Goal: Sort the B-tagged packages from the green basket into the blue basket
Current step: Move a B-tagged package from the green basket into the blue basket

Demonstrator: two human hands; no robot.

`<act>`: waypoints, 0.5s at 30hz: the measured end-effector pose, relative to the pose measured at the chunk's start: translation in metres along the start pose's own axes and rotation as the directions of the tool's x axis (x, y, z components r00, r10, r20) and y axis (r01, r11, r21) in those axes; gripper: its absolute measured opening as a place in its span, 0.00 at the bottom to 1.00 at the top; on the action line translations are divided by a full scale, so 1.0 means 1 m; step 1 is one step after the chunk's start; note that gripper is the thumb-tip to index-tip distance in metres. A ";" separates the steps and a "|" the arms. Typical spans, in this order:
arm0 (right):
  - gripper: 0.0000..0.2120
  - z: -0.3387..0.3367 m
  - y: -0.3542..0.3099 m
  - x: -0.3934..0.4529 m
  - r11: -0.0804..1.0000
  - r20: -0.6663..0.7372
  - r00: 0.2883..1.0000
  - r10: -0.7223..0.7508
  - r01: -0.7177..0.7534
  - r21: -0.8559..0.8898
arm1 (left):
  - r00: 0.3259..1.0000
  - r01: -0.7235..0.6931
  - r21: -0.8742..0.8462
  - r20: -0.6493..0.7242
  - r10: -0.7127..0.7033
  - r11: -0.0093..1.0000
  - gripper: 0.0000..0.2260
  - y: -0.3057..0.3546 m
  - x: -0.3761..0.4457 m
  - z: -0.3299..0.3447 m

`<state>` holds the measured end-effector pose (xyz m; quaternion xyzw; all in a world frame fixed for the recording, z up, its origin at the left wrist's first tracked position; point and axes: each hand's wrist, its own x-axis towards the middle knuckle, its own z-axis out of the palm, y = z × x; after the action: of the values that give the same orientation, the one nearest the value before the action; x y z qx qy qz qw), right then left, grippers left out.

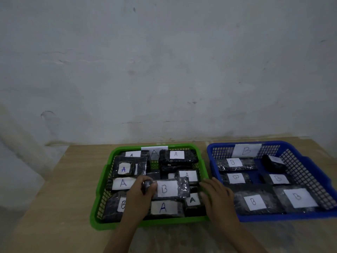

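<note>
Six packages tagged B are already lying in the blue basket [308, 161], which is sitting toward the right edge of the surface [73, 179]: two along its far wall, two across the middle and two larger ones along the near wall. A card marked B is leaning on its far rim.

Two B-tagged packages are showing in the green basket [102, 181], which is standing just left of the blue one, their rims nearly touching. The large B package [170, 189] is lying near the middle of the green basket, on top of the A-tagged packages around it. The left hand [141, 196] is curling its fingers round the left end of this package, gripping it. The right hand [217, 196] is hovering over the right rim of the green basket with its fingers relaxed and apart, holding nothing, just beside the package's right end.

A second B package [116, 205] is sitting in the near left corner of the green basket, its tag partly hidden by the left wrist. Whether more B tags are lying underneath cannot be told.

Judging from this, the sort is well along but not finished: at least these two are waiting to cross, the gripped one likely first.
</note>
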<state>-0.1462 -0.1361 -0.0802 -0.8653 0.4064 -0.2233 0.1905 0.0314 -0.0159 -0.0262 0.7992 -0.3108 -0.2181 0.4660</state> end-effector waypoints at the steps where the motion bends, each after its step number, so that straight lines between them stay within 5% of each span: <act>1: 0.28 -0.005 -0.001 0.000 0.997 0.001 1.000 0.028 -0.028 0.075 | 1.000 0.006 0.001 0.031 -0.006 1.000 0.10 0.000 -0.002 0.007; 3: 0.30 -0.014 -0.003 -0.001 0.980 0.009 0.997 0.071 -0.071 0.186 | 0.996 0.026 -0.016 0.091 -0.025 1.000 0.08 0.003 -0.005 0.021; 9: 0.14 -0.027 0.020 -0.002 0.873 0.222 0.952 0.213 -0.287 0.394 | 0.976 0.042 -0.106 0.216 -0.019 0.993 0.07 0.020 -0.010 0.058; 15: 0.12 -0.065 0.047 0.001 0.787 0.155 0.942 0.298 -0.334 0.518 | 0.957 0.147 -0.247 0.280 -0.074 0.958 0.12 0.039 -0.012 0.100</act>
<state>-0.2102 -0.1744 -0.0499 -0.7034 0.4601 -0.2650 0.4726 -0.0521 -0.0826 -0.0382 0.7090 -0.2934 -0.3897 0.5092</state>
